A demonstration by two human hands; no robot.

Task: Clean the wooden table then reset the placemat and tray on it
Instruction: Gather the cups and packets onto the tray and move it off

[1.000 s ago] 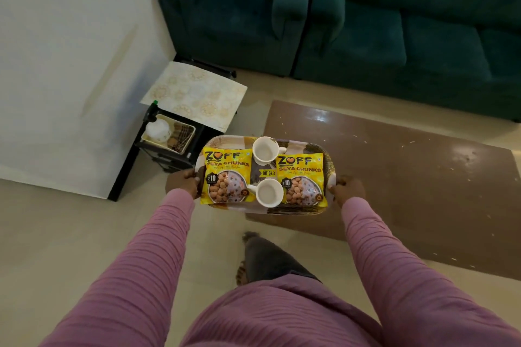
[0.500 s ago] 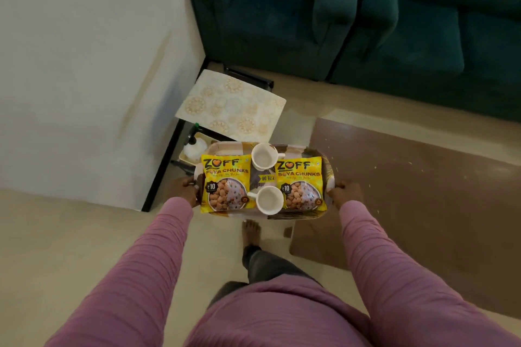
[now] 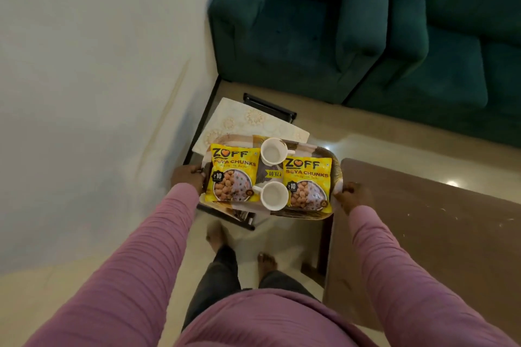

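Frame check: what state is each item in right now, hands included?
tray, lifted, level, off the table
left hand, grips the tray's left end
right hand, grips the tray's right end
far cup, upright on the tray
near cup, upright on the tray
left packet, flat, face up
right packet, flat, face up
placemat, lying on the black stand, partly hidden
wooden table, top speckled with crumbs

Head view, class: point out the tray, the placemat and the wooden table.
tray [image 3: 337,169]: head view, its right rim.
placemat [image 3: 242,121]: head view, its patterned top surface.
wooden table [image 3: 423,234]: head view, its bare brown top.
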